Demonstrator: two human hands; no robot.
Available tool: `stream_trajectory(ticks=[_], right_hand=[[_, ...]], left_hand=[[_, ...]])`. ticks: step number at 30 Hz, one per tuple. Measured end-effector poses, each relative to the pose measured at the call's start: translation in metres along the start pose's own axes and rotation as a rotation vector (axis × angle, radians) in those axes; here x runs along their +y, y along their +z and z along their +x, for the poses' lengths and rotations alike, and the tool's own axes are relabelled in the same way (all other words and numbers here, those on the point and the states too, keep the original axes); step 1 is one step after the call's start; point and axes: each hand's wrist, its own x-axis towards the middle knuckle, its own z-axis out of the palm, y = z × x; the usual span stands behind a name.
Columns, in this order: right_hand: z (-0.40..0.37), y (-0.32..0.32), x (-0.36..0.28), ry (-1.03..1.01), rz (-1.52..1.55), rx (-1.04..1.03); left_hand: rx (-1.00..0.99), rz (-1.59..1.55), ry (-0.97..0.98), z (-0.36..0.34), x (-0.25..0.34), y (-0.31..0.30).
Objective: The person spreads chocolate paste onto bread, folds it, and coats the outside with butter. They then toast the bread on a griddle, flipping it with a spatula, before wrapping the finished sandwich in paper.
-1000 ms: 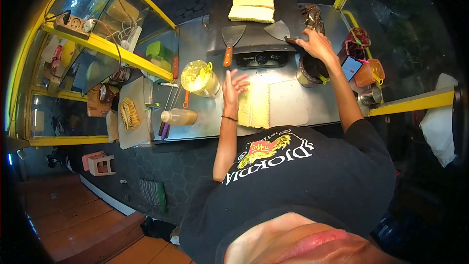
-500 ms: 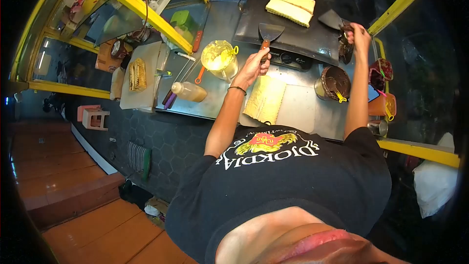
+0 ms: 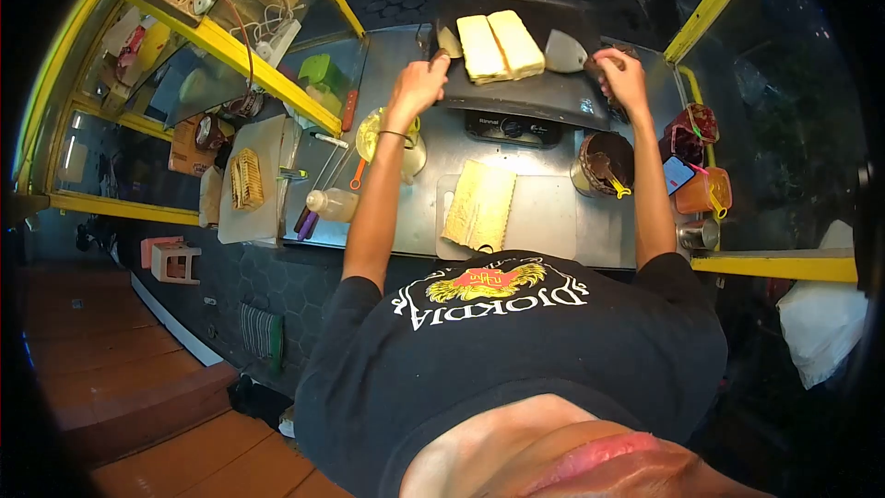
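Note:
Two slabs of pale yellow bread (image 3: pixel 500 44) lie side by side on the dark griddle (image 3: pixel 553 97). My left hand (image 3: pixel 420 88), at the griddle's left edge, is closed round the handle of a scraper (image 3: pixel 449 42), whose blade is by the bread's left side. On the right, my right hand (image 3: pixel 619 78) grips a second scraper (image 3: pixel 564 52), with its wide blade close to the bread's right side. Another pale slab of bread (image 3: pixel 481 206) rests on a board (image 3: pixel 546 221) in front of the stove (image 3: pixel 513 127).
A tub of dark spread (image 3: pixel 605 164) stands right of the board. A yellow-smeared container (image 3: pixel 413 153) is partly behind my left forearm, near a squeeze bottle (image 3: pixel 332 205). Red and orange containers (image 3: pixel 702 192) stand at the right. Yellow posts (image 3: pixel 714 2) frame the stall.
My left hand and its scraper have moved up and left to the bread's left side. The right scraper has come in beside the bread, which has turned on the griddle.

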Motion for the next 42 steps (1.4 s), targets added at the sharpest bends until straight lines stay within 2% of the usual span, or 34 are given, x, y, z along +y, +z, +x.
stream_trajectory(ticks=[2,4,6,8,10,11,14,16,19,20,24,26,29,30,32,33,35,36,38,40,42], right_hand=[[-0.004,-0.014,0.006,0.171,0.202,0.003],[-0.002,-0.011,0.015,0.206,0.223,0.005],[0.012,0.012,0.033,0.23,0.413,0.039],[0.023,0.049,0.03,0.245,0.462,0.036],[0.038,0.08,0.018,0.264,0.504,0.016],[0.047,0.088,0.016,0.234,0.506,0.026],[0.058,0.087,-0.004,0.074,0.43,0.044],[0.056,0.076,-0.009,-0.252,0.324,0.004],[0.045,0.045,-0.014,-0.396,0.321,0.018],[0.042,0.034,-0.011,-0.407,0.317,0.044],[0.021,0.005,0.005,-0.241,0.291,0.192],[0.014,-0.002,0.021,-0.098,0.312,0.213],[-0.006,-0.006,0.031,-0.001,0.288,0.2],[-0.01,-0.002,0.033,-0.001,0.288,0.2],[-0.021,0.016,0.034,-0.199,0.043,0.302],[-0.044,0.029,0.003,-0.246,-0.096,0.359],[-0.061,0.056,-0.016,-0.306,-0.16,0.292],[-0.072,0.06,-0.029,-0.365,-0.222,0.258],[-0.076,0.05,-0.034,-0.296,-0.139,0.26],[-0.07,0.037,-0.029,-0.231,-0.072,0.313],[-0.061,0.023,-0.025,-0.276,-0.12,0.46]], left_hand=[[-0.023,0.041,0.007,0.011,-0.004,-0.009],[-0.056,0.051,-0.002,0.023,-0.001,-0.009],[-0.091,0.079,0.011,0.034,0.003,-0.007],[-0.103,0.064,0.062,0.044,0.002,-0.002],[-0.153,-0.096,0.057,0.049,0.006,0.0],[-0.154,-0.093,0.064,0.056,0.002,0.004],[-0.215,-0.517,0.031,0.072,-0.015,0.003],[-0.212,-0.701,0.055,0.069,-0.029,-0.003],[-0.271,-0.997,0.102,0.062,-0.052,-0.024],[-0.253,-0.989,0.106,0.059,-0.056,-0.031],[-0.226,-0.791,0.061,0.054,-0.058,-0.043],[-0.187,-0.54,0.027,0.052,-0.056,-0.038],[-0.186,-0.452,0.041,0.05,-0.049,-0.017],[-0.198,-0.456,0.052,0.05,-0.046,-0.008],[-0.268,-0.405,0.104,0.048,-0.035,0.007],[-0.267,-0.372,0.135,0.051,-0.033,0.016],[-0.271,-0.341,0.166,0.055,-0.032,0.024],[-0.208,-0.381,0.131,0.055,-0.032,0.026],[-0.143,-0.416,0.109,0.048,-0.021,0.017],[0.059,-0.035,0.151,0.021,-0.011,0.002],[0.041,-0.013,0.103,0.007,-0.008,-0.007]])
